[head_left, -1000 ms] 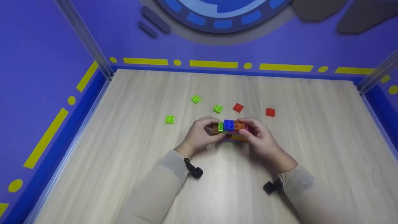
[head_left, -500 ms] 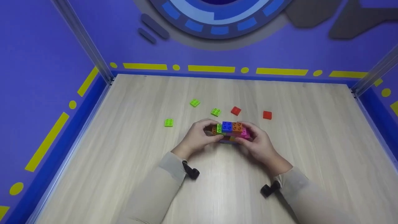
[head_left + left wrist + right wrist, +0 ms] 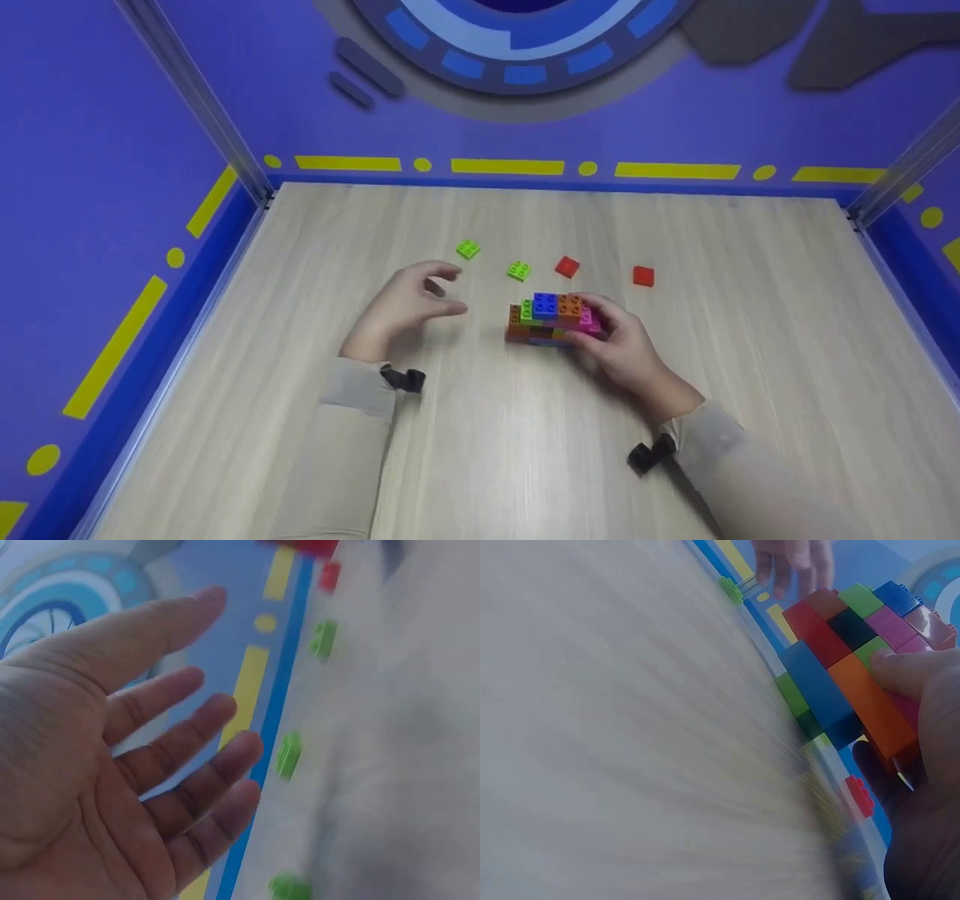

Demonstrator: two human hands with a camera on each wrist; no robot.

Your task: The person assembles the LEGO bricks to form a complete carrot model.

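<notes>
A person's right grip (image 3: 628, 346) holds a multicoloured brick structure (image 3: 546, 307) by its right end, thumb on the near side; the structure extends to this grip's left. The left grip (image 3: 409, 304), fingers relaxed and spread, is further left, apart from it. Ahead of both grips, green bricks (image 3: 519, 271) and two red bricks (image 3: 643, 276) lie on the wooden bench (image 3: 480, 457).

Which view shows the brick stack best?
The right wrist view: the brick stack appears large there, its layers distinct, though the right hand covers part. The head view shows it smaller, from above, with its studded top. The left wrist view shows only a cropped red patch, possibly part of it.
</notes>
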